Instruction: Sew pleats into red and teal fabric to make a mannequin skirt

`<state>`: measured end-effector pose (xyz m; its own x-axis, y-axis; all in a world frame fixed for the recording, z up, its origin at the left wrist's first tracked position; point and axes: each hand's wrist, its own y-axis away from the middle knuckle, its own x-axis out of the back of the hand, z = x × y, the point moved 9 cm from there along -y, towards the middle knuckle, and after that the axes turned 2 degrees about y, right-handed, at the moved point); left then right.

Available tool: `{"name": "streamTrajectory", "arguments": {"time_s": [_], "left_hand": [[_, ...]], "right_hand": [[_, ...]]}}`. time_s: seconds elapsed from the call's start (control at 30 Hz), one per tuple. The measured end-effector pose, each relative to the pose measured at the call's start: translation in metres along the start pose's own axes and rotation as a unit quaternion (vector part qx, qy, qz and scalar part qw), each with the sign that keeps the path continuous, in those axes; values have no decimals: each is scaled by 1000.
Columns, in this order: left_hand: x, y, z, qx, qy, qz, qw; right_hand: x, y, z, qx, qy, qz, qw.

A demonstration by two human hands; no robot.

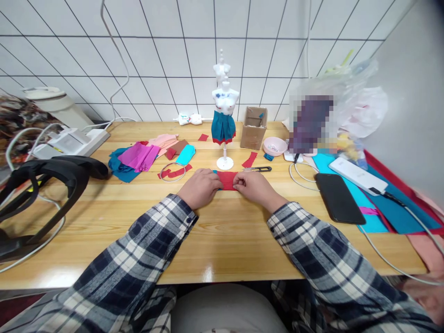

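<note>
A small piece of red fabric (227, 180) lies on the wooden table between my hands, with a bit of teal at its left end. My left hand (202, 187) rests on that left end, fingers closed together on the cloth. At the right edge my right hand (255, 187) pinches the fabric between thumb and forefinger. Black thread snips (263, 169) lie just beyond my right hand. Behind the cloth stands a white mini mannequin (225, 99) on a round base, wearing a teal skirt (223, 126) with a red hem.
Fabric scraps (140, 156) and a hoop (173, 172) lie at the left, near a black headset (52, 185). A cardboard box (254, 128), a pink bowl (275, 145), a phone (340, 199), a white power bank (358, 175) and cables are at the right.
</note>
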<state>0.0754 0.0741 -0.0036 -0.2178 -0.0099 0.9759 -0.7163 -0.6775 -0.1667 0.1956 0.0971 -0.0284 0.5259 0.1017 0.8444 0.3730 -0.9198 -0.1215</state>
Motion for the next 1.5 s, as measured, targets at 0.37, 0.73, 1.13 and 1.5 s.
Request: {"name": "streamTrajectory", "arguments": {"time_s": [0.37, 0.73, 1.13, 1.5], "left_hand": [[3, 0, 3, -27, -17, -6, 999], [2, -1, -3, -3, -3, 5, 1000], [4, 3, -17, 49, 76, 44, 995], [13, 4, -14, 65, 160, 64, 983]], "right_hand": [[4, 13, -21, 145, 83, -19, 986], [4, 12, -23, 103, 156, 6, 982], [16, 14, -26, 147, 77, 46, 985], [17, 10, -10, 65, -82, 64, 992]]}}
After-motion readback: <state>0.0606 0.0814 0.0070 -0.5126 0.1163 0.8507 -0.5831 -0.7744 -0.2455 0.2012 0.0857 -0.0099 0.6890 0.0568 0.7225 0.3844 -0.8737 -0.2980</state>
